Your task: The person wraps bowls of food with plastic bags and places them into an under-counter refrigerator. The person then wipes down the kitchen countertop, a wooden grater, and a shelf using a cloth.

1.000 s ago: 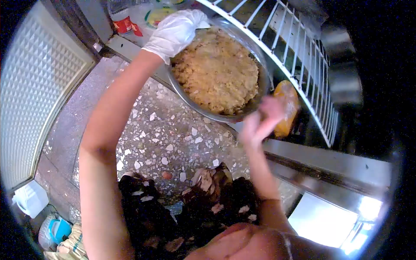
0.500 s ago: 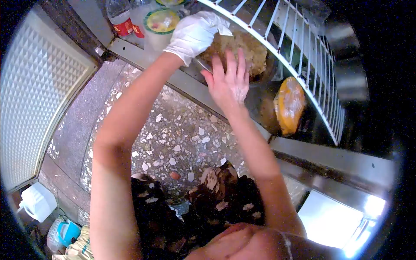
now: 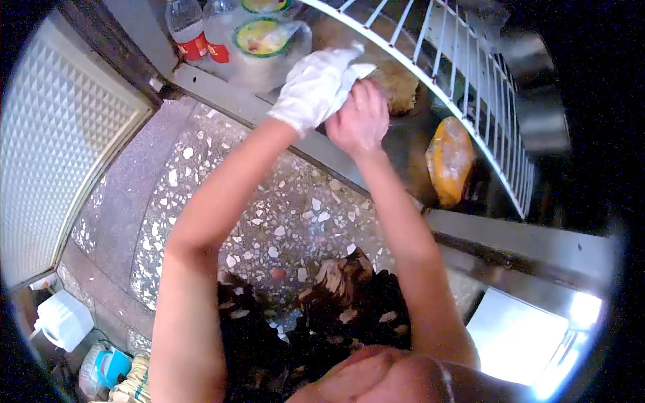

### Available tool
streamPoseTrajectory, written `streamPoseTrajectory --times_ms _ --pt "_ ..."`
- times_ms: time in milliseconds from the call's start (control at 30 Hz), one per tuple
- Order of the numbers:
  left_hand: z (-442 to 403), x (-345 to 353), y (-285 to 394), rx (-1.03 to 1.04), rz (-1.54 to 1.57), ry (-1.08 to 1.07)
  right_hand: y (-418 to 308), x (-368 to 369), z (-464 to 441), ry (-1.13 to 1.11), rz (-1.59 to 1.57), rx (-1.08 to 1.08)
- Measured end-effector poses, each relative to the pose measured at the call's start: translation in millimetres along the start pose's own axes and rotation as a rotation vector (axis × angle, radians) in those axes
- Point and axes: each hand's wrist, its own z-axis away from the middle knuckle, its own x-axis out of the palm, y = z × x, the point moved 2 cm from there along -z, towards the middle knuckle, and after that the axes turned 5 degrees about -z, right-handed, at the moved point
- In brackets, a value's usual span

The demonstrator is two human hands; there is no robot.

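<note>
My left hand (image 3: 314, 92) wears a loose white glove and reaches into the lower part of the fridge. Its fingers look drawn together, and what they hold, if anything, is hidden. Right beside it, my bare right hand (image 3: 361, 119) has its fingers curled in close to the glove tips; their contents cannot be made out. Just beyond both hands lies a brown, crumbly-looking mass of food (image 3: 398, 88), partly behind the white wire shelf (image 3: 386, 46).
A wrapped orange piece of food (image 3: 450, 161) lies to the right. Clear bottles with red labels (image 3: 193, 46) and a tub with a yellow-green lid (image 3: 261, 36) stand at the left. The fridge door (image 3: 74, 161) hangs open; a white jug (image 3: 64, 319) is on the floor.
My right hand has come off the brown food, its spread fingers now curled beside the glove. My left hand has moved slightly right and nearer to me, uncovering more of the tub.
</note>
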Motion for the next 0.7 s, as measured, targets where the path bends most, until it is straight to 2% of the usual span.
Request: streamPoseTrajectory --times_ms 33,100,167,233,300,367,433,500,567,633,667,700 --pt "6 -12 3 -0.153 0.058 -0.066 6 -7 -5 0.006 0.005 -0.006" --pt "21 -2 -13 -0.032 0.095 0.2 23 -23 -17 0.221 -0.15 0.11" --pt "25 -5 -15 -0.08 0.048 0.105 33 -31 -47 0.08 0.068 0.116" --pt "24 2 -15 -0.038 0.054 0.136 59 -17 -56 -0.031 0.177 0.015" --pt "23 -1 -8 0.032 -0.123 0.135 83 -12 -51 -0.188 0.04 -0.021" --pt "21 -4 -5 0.062 -0.22 0.144 99 -21 -42 -0.144 0.069 -0.048" --pt "19 3 3 0.053 -0.294 0.13 113 -24 -25 -0.103 -0.06 0.017" --pt "20 15 18 0.044 -0.388 0.131 117 -24 -9 -0.061 -0.154 0.212" --pt "22 23 18 0.052 -0.449 0.085 115 -35 -4 -0.016 -0.201 0.225" --pt "20 25 19 0.073 -0.409 0.07 91 -50 0 0.1 -0.341 0.457" --pt "20 27 20 0.086 -0.376 0.052 76 -49 10 0.187 -0.278 0.348" --pt "20 30 22 0.089 -0.375 0.052 61 -44 15 0.246 -0.252 0.095"
